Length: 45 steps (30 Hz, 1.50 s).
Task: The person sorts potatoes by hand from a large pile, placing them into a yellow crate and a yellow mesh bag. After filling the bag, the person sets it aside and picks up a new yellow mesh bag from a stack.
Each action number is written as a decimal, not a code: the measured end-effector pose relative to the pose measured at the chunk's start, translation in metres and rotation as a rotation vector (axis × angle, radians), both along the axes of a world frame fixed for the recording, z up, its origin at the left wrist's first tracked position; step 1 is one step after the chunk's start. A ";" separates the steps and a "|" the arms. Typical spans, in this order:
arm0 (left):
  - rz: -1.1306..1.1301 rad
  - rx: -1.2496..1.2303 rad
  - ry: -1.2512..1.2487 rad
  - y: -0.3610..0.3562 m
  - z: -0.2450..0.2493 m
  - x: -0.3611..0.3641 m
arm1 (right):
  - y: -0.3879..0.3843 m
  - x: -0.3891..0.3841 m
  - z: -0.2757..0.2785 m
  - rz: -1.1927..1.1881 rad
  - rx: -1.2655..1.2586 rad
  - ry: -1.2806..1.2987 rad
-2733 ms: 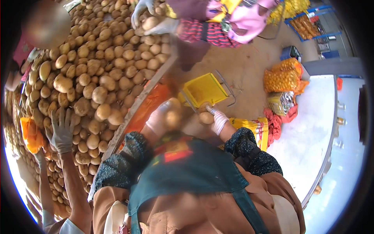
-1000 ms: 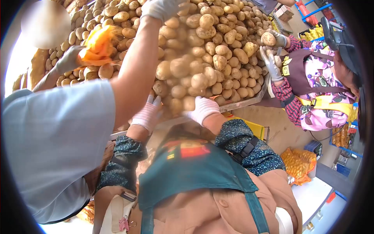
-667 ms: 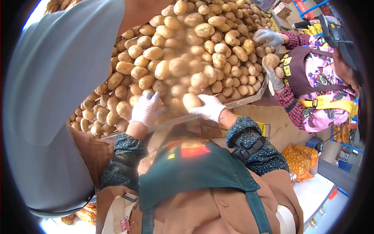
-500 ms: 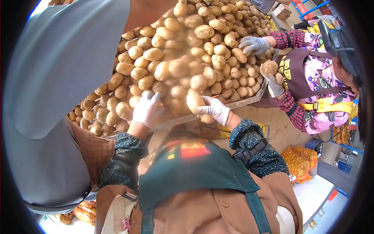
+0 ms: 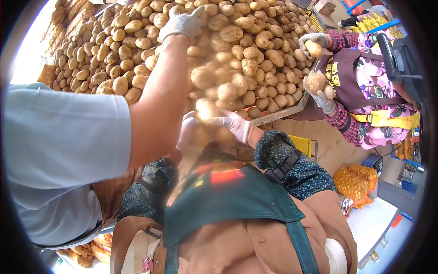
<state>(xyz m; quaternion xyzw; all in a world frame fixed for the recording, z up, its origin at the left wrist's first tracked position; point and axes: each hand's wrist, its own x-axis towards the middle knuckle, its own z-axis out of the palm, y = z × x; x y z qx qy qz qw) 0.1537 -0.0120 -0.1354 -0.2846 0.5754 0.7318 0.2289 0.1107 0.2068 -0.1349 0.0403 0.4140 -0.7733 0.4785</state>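
Note:
My gloved left hand (image 5: 186, 133) and my gloved right hand (image 5: 236, 125) are close together at the near edge of the potato heap (image 5: 246, 43). Between them is a pale potato (image 5: 206, 109), with my right fingers reaching around it. Lower down, a second potato (image 5: 223, 133) sits in my right palm. My left hand is curled against another potato (image 5: 200, 135), its fingertips blurred by a hazy streak down the picture. A co-worker's forearm crosses just above my left wrist and partly hides my left sleeve.
The co-worker's gloved hand (image 5: 184, 25) reaches over the heap from the left. On the right, another person in a brown apron (image 5: 344, 82) holds potatoes in both hands. A metal rim (image 5: 280, 113) borders the heap. Orange net bags (image 5: 353, 185) stand at lower right.
My hands have drawn together and closer to my apron, with potatoes between them. The left co-worker's arm has swung into view over the heap. The right-hand person has lifted another potato.

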 end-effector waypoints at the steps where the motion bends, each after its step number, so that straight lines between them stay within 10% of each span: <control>1: 0.037 0.057 0.013 0.000 0.002 -0.001 | 0.004 -0.002 -0.002 -0.031 -0.048 0.000; 7: 0.151 0.682 -0.005 0.031 0.055 -0.017 | 0.044 -0.008 0.023 -0.192 -0.311 -0.112; 18: -0.104 0.763 -0.325 0.110 0.050 -0.026 | 0.105 0.023 0.043 -0.503 -0.504 -0.365; 32: -0.503 0.659 -0.749 0.258 -0.068 -0.003 | 0.229 0.193 -0.050 -1.102 0.305 -0.885; 41: -0.889 0.114 -0.132 0.250 -0.036 -0.007 | 0.277 0.216 -0.094 -1.143 0.408 -0.872; 45: -0.646 -0.407 0.361 0.166 -0.006 -0.025 | 0.245 0.174 -0.052 -0.806 0.573 -0.559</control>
